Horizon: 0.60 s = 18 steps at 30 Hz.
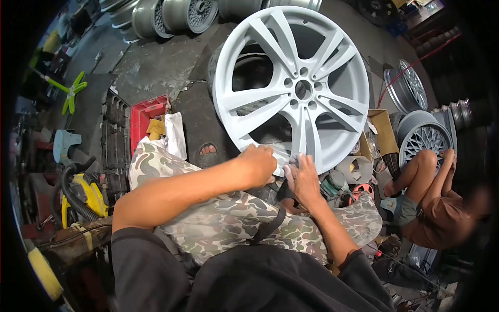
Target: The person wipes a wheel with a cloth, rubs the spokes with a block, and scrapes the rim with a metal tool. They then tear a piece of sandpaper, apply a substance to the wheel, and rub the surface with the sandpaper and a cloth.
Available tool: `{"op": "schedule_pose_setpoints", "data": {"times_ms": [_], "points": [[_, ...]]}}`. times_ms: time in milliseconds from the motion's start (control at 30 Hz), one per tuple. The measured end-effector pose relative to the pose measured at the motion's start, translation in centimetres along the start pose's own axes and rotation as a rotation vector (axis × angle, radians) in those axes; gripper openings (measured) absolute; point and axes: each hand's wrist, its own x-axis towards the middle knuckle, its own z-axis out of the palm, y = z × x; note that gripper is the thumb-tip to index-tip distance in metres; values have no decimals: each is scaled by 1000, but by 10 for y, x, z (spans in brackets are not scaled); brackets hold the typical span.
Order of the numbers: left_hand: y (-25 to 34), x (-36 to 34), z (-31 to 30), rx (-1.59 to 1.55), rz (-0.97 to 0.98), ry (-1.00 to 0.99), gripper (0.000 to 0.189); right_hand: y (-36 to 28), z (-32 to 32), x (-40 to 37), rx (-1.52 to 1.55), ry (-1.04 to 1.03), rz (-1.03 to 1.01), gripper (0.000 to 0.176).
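Observation:
A large light-grey alloy wheel [244, 124] with paired spokes and a round centre hole leans in front of my knees. My left hand [258, 165] is closed at the wheel's lower edge, its fingers curled over the rim lip. Just to its right, my right hand [304, 178] presses its bent fingers on the same lower rim, near the foot of a spoke. Pale dust coats those fingertips. A small greyish piece seems to lie under them, too hidden to name. Camouflage cloth [223, 221] covers my lap beneath both forearms.
A red crate [141, 117] with cloths stands left of the wheel. To the right are a cardboard box [383, 132], a green power tool [334, 186] and a mesh-spoked wheel [423, 140]. Another person [434, 218] crouches beside it. More wheels [176, 15] line the back.

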Motion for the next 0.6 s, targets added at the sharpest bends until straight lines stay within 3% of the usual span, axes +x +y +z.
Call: {"op": "schedule_pose_setpoints", "data": {"times_ms": [33, 67, 100, 167, 233, 367, 400, 433, 467, 500, 533, 567, 600], "points": [[3, -1, 12, 105, -14, 43, 56, 3, -8, 1, 35, -59, 24, 21], [7, 3, 22, 347, -83, -106, 58, 9, -20, 0, 46, -103, 6, 20], [11, 1, 31, 347, -86, -103, 58, 18, -29, -2, 44, -103, 2, 20], [22, -7, 51, 653, -167, 73, 57, 37, -47, -10, 367, -254, 155, 23], [38, -2, 49, 654, -196, -31, 56, 51, -72, 4, 329, -198, 207, 25], [39, -6, 34, 517, -63, -9, 55, 109, -61, 32, 250, 159, 266, 45], [30, -9, 12, 203, 44, -131, 55, 117, -45, 37, 257, 173, 255, 45], [22, -14, -12, -117, 152, -252, 55, 124, -26, 36, 403, 169, 375, 51], [14, -23, -38, -363, 12, -217, 49, 129, -9, 35, 549, 162, 496, 57], [0, -30, -57, -453, -26, -69, 38, 132, 6, 33, 554, 171, 494, 57], [-25, -31, -55, -485, -4, 272, 33, 135, 19, 31, 574, 74, 612, 62], [-47, -36, -78, -522, -148, 399, 30, 133, 27, 29, 592, -26, 726, 66], [-74, -39, -92, -428, -248, 582, 31, 127, 29, 28, 693, 38, 706, 69]]}}
